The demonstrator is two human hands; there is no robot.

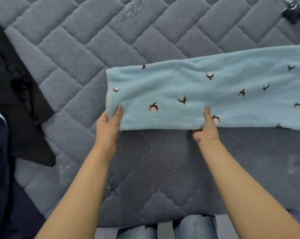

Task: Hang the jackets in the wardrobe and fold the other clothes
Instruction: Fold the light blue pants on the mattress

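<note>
A light blue fleece garment (206,94) with small dark embroidered motifs lies folded in a long band across the grey quilted bed (76,54), running off the right edge. My left hand (109,123) pinches its near left corner, thumb on top and fingers under the cloth. At the near edge, further right, my right hand (207,125) pinches the cloth with the thumb on top and the fingers tucked beneath. A black garment (20,100) lies spread at the left. A dark navy garment (1,169) with a white stripe lies at the left edge.
A small black object (293,12) sits at the far right corner of the bed. The bed's near edge (145,225) runs just in front of my legs in blue jeans (194,228).
</note>
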